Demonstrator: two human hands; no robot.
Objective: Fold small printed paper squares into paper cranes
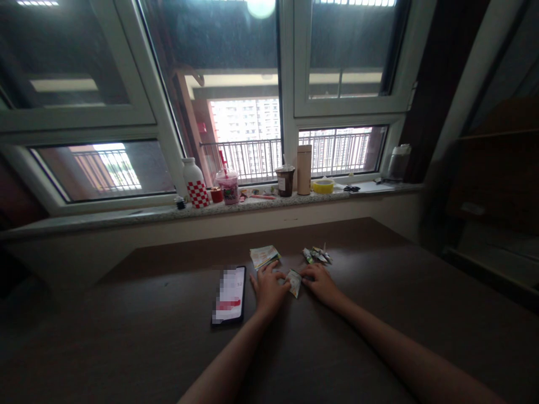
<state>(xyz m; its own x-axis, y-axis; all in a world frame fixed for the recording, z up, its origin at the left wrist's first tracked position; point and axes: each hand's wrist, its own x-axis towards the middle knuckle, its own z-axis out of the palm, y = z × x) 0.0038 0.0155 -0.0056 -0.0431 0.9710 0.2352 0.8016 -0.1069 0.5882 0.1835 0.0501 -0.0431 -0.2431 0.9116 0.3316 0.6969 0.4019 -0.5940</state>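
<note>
A small, creased piece of printed paper lies between my hands, just above or on the brown table. My left hand pinches its left edge between thumb and fingers. At its right edge, the bent fingers of my right hand are closed on the paper. Beyond my left hand is a stack of flat printed paper sheets. A heap of small crumpled or rolled paper pieces sits beyond my right hand.
Left of my left hand lies a phone with a lit screen. Along the windowsill stand a checkered bottle, a pink drink cup, a dark drink cup, a tan flask and a yellow tape roll.
</note>
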